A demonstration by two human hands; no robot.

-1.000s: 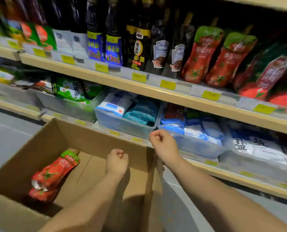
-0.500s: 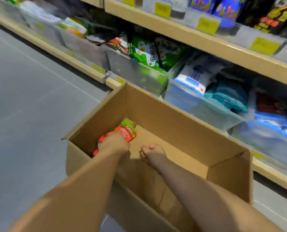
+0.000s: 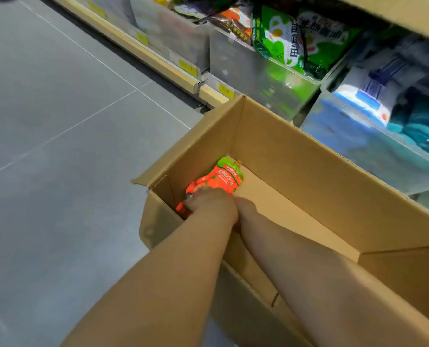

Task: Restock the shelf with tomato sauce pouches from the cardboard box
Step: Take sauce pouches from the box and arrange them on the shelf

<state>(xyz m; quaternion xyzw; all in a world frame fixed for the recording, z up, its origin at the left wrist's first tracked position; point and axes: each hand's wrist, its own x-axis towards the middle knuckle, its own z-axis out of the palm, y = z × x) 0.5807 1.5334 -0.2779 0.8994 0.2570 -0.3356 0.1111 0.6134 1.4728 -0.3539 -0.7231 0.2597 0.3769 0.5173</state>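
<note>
Grey floor (image 3: 58, 121) off to the left. Next is the cardboard box (image 3: 296, 156), and down at its left end, near the far corner, lies the tomato sauce pouch (image 3: 219, 180), red with a green top pointing away from us. Our left hand (image 3: 211, 207) sits on its near end, fingers curled down over it and gripping, so most of the pouch sticks out beyond the knuckles. Our right hand (image 3: 246, 209) is tucked right against the left; its fingers are hidden, so we can't tell how they're set. Clear bins (image 3: 283, 91) of packets sit on the shelf (image 3: 158, 63) past the box's far wall.
</note>
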